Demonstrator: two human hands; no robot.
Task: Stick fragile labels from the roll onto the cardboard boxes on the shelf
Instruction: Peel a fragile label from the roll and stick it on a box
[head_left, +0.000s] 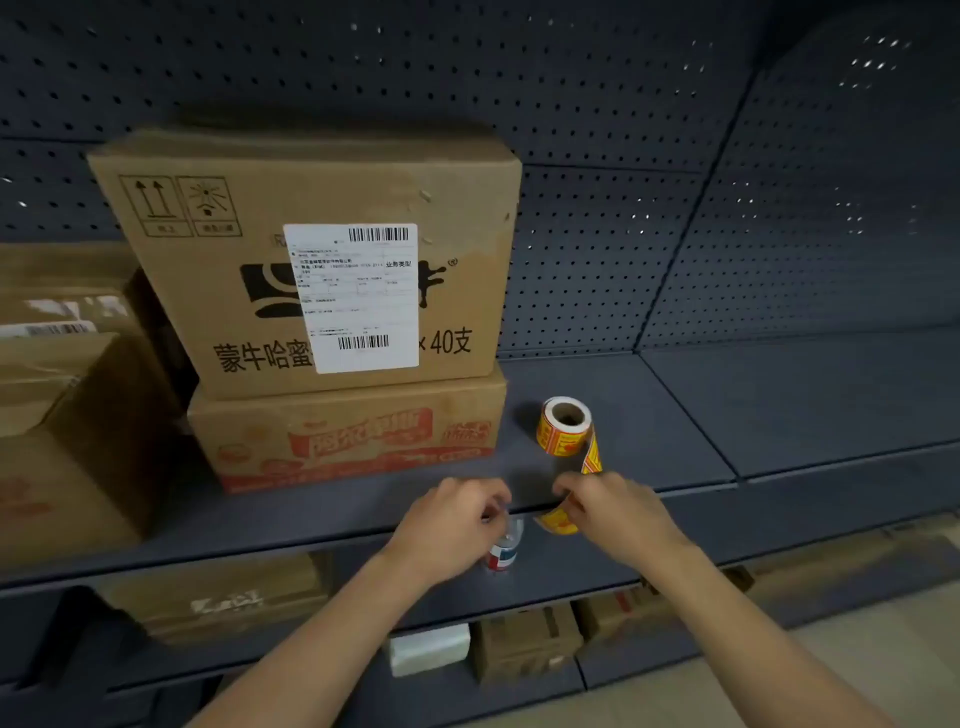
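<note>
The label roll (565, 426) stands on its side on the dark shelf (675, 415), just to the right of the stacked cardboard boxes and a little behind the hands. It is yellow and orange with a hollow core. A label strip (592, 457) runs from the roll down toward the front edge of the shelf and into the right hand (613, 514). The grip of this hand is pinching the strip: the fingers are curled over it, and the free end shows below them.

The left hand (452, 525) is near the right one, above the front edge of the shelf, with its fingers curled inward. A small blurred piece (503, 556) in red, white and blue is right under its fingertips. I cannot tell if the grip of this hand pinches it or is only pressed together next to it.

The upper box (234, 291) carries black print and a white shipping label (358, 296) with barcodes. It sits on the lower box (353, 441), which has red print on the front. More brown boxes (62, 415) stand at the left. Behind is a perforated back panel (623, 156). On a lower shelf there are a small brown carton (524, 644) and a white box (428, 649) beside it.
</note>
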